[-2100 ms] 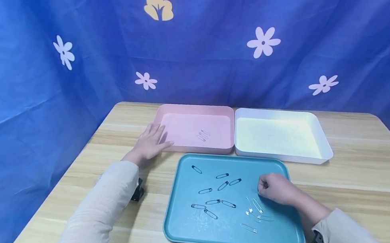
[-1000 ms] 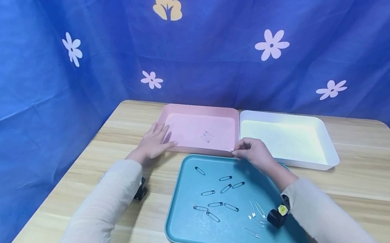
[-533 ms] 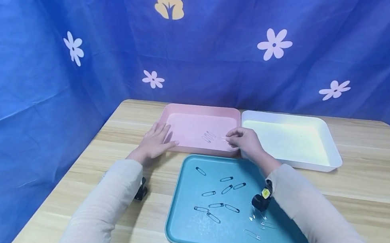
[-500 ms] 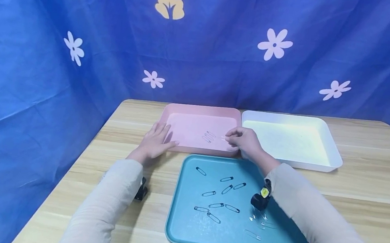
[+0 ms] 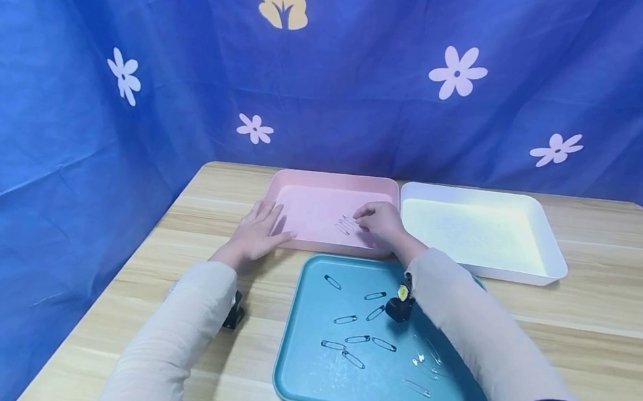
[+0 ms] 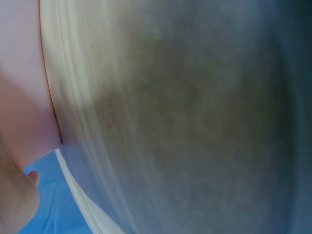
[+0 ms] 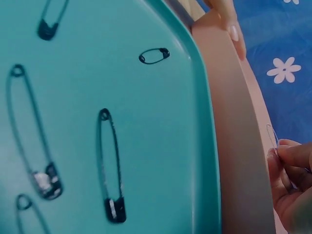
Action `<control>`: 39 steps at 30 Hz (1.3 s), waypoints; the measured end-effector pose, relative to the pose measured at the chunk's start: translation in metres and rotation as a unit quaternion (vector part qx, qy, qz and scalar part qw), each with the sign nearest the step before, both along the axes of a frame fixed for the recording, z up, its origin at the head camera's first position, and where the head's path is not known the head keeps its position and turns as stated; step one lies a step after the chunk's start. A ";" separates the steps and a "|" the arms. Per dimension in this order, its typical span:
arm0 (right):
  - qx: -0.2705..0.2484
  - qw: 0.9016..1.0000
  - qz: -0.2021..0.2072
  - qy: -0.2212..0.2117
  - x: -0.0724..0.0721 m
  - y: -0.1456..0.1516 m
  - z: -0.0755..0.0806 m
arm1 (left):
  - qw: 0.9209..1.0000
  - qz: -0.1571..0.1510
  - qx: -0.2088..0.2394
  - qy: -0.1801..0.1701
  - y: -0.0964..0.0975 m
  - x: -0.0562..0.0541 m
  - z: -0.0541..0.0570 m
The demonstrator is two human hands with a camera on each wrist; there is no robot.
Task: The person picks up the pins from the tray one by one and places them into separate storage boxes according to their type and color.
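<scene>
My right hand [image 5: 380,220] is over the right half of the pink tray [image 5: 295,245]. Between thumb and fingertips it pinches a silver safety pin [image 7: 271,134], which sticks out in the right wrist view. Beneath its fingertips, a few silver safety pins [image 5: 344,227] lie on the pink tray's floor. With fingers spread, my left hand [image 5: 255,232] rests on that tray's left front corner. The blue tray [image 5: 346,398] in front carries several black safety pins [image 7: 113,165] on its left and several silver safety pins [image 5: 416,388] on its right, partly shaded by my right arm.
A white tray [image 5: 554,272] stands right beside the pink one at the back of the wooden table [image 5: 630,315]. A blue flowered cloth [image 5: 343,64] hangs behind the table. My right forearm crosses over the blue tray.
My right hand has gone from the blue tray up to the pink tray, carrying a silver safety pin, then leftward to the pins there. My left hand has stayed at the tray corner.
</scene>
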State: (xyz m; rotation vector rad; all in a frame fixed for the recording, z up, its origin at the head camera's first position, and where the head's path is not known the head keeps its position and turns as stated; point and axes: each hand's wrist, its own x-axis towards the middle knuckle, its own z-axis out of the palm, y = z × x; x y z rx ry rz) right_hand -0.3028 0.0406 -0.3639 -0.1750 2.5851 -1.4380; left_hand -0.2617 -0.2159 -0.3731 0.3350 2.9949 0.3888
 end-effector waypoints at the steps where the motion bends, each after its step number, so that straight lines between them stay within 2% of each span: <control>1: 0.004 1.000 0.003 0.003 -0.002 -0.001 -0.001 | 1.000 0.000 0.000 0.000 0.000 0.000 0.000; 7: 0.031 0.999 0.010 0.020 -0.012 -0.007 -0.007 | 1.000 -0.001 -0.003 -0.002 0.000 0.000 0.000; 13: 0.029 1.000 0.009 0.003 -0.015 -0.009 -0.015 | 1.000 0.001 -0.001 0.000 0.001 0.000 0.000; 18: 0.040 0.999 0.007 0.006 -0.016 -0.011 -0.020 | 1.000 -0.008 -0.010 0.004 0.001 -0.001 -0.002; 32: 0.039 0.999 -0.002 0.019 -0.016 -0.014 -0.020 | 1.000 0.003 -0.012 -0.002 0.002 -0.001 0.000; 39: 0.019 1.000 -0.009 0.007 -0.016 -0.011 -0.017 | 1.000 0.000 -0.014 0.000 0.001 0.000 -0.001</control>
